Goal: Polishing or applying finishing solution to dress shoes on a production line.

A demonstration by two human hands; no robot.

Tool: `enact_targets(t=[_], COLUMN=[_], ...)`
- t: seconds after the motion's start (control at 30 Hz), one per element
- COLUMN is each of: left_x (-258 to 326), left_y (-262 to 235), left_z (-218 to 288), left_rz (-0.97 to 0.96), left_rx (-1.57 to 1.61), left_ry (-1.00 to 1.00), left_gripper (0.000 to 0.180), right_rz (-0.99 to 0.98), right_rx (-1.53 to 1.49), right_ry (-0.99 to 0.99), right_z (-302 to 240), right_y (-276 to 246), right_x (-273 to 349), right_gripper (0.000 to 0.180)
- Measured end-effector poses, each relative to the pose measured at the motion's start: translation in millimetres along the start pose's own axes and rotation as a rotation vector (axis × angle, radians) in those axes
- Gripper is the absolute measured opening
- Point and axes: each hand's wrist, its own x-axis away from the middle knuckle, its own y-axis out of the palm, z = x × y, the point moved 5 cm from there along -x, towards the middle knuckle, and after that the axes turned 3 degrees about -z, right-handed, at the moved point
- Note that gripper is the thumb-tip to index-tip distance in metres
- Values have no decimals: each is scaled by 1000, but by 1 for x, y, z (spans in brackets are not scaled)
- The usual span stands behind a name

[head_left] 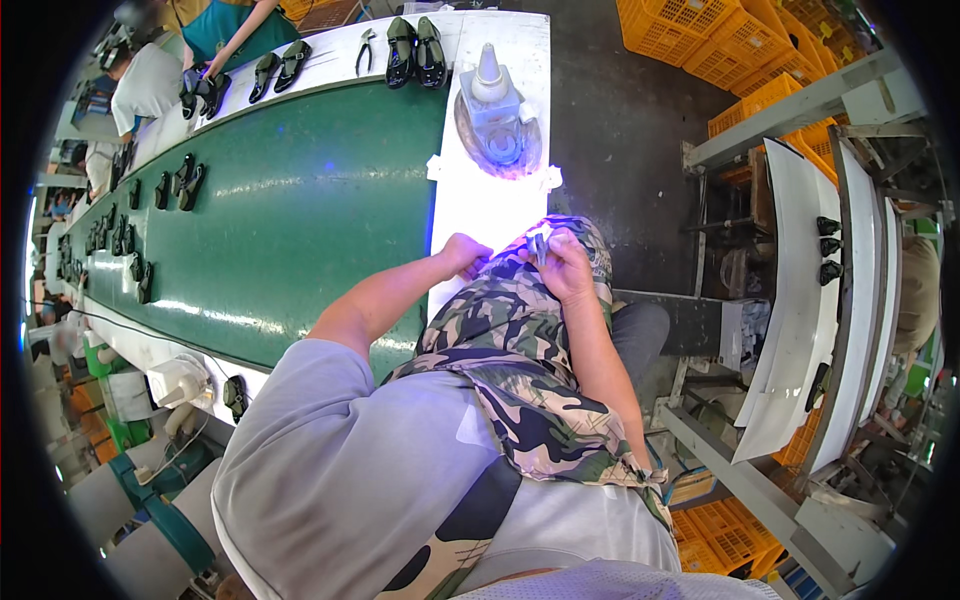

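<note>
My right hand (566,264) is closed around a small greyish object (541,246), held above the camouflage apron (500,310) on my lap. Glare and my fingers keep its kind from showing. To its left, my left hand (466,256) has its fingers curled together at the edge of the brightly lit white tabletop (480,215). Whatever those fingers may hold is hidden. Beyond both hands, a white squeeze bottle with a cone nozzle (489,78) stands in a clear container on a round stained dish (520,160).
A green conveyor belt (320,200) on my left carries several black shoes (187,185). A black pair (414,55) and pliers (365,50) lie on the far white ledge. A co-worker (225,30) handles shoes there. Yellow crates (690,35) and a white-panelled rack (800,290) are on my right.
</note>
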Motion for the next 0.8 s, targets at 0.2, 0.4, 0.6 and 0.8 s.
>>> enact_targets(t=[0.2, 0.4, 0.6, 0.8], left_x=[1, 1, -1, -3], left_y=[0, 0, 0, -1], left_z=[-1, 0, 0, -2], left_rz=[0, -8, -13, -10], left_rx=[22, 4, 14, 6], left_ry=[-3, -3, 7, 4], left_gripper=[26, 26, 26, 26], right_rz=[52, 32, 24, 28], right_rx=[-59, -57, -48, 11], right_ry=[-4, -4, -17, 1], right_z=[1, 0, 0, 0], right_y=[0, 1, 1, 1], right_x=[2, 1, 0, 0], right_gripper=[32, 33, 35, 11])
